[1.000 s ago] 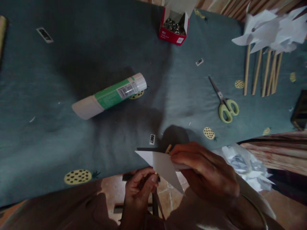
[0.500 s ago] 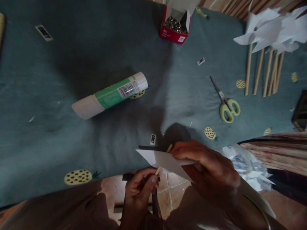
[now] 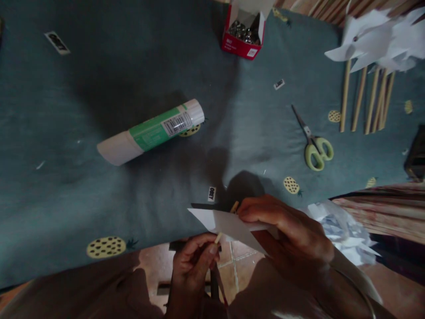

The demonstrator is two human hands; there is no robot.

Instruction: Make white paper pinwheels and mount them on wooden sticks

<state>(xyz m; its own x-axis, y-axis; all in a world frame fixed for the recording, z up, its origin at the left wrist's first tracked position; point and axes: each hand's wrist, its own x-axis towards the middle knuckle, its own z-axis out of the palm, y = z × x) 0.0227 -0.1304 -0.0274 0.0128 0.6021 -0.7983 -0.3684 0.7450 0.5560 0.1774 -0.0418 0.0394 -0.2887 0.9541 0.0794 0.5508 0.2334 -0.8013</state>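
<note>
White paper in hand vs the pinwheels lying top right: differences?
Pose: the white paper is held by the right hand near the table edge; the pinwheels lie on the tablecloth.
Shape: the paper shows a broad, smooth face; the pinwheels, several overlapping, curled blades.
Sticks: the paper's stick shows only in short bits; the pinwheels' sticks show long lengths.
Shared: both white, with pale sticks.

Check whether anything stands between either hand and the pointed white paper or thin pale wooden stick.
Nothing visible does: the right hand holds the pointed white paper directly, and the left hand pinches the thin pale wooden stick. The green-and-white tube lies apart from both hands.
</note>
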